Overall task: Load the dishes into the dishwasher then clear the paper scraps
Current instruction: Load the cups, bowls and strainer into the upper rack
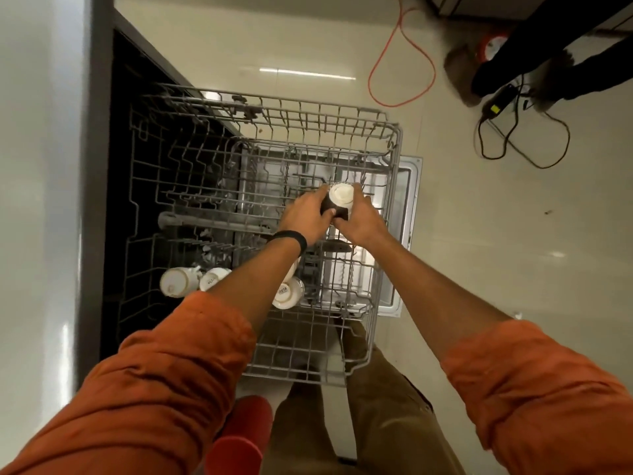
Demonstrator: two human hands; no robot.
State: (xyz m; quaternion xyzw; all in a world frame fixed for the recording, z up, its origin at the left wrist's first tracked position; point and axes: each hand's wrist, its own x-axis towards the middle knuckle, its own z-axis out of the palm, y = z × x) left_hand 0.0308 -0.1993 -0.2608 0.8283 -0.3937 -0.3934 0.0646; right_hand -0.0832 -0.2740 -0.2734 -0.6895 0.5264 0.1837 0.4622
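A dark mug (337, 200) with a white inside is held over the far right part of the pulled-out upper dishwasher rack (383, 337). My left hand (306, 214) grips its left side and my right hand (361, 219) grips its right side. Three white cups lie on their sides in the rack: one at the left (176, 281), one beside it (212, 277), one under my left forearm (289, 293). The open dishwasher door (409, 200) shows below the rack.
A red cylinder (239, 437) stands by my legs at the bottom. An orange cable (404, 73) and black cables (524, 145) lie on the tiled floor at the far right, near another person's dark legs (534, 60). The counter front (37, 200) runs along the left.
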